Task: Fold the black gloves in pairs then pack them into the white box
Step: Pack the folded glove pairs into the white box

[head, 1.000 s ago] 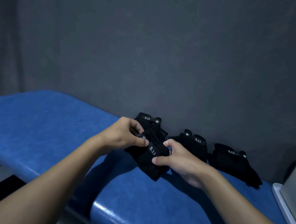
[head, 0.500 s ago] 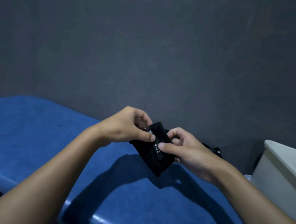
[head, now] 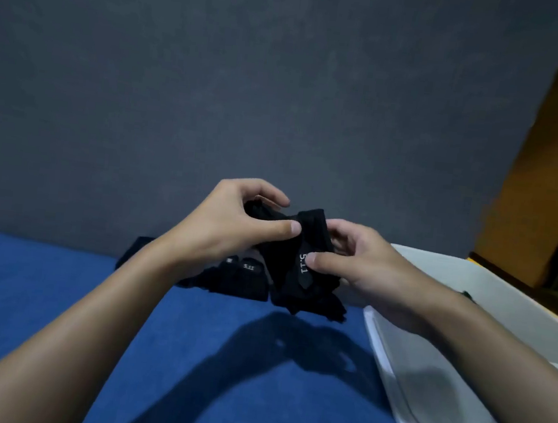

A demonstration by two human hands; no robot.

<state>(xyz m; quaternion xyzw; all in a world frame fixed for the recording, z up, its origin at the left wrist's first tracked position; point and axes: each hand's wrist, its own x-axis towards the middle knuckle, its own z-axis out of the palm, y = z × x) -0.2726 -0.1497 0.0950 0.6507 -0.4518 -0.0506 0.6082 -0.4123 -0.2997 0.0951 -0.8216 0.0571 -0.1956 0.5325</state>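
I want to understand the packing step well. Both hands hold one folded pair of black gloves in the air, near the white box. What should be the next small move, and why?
Probably carry the folded pair to the right and lower it into the white box. Both the left hand and the right hand already pinch it, lifted off the blue surface, with the open box just beside it.

A dim room, a plain dark grey wall (head: 215, 84) behind a blue padded bench (head: 38, 289), an orange-brown panel (head: 550, 171) stood at far right.
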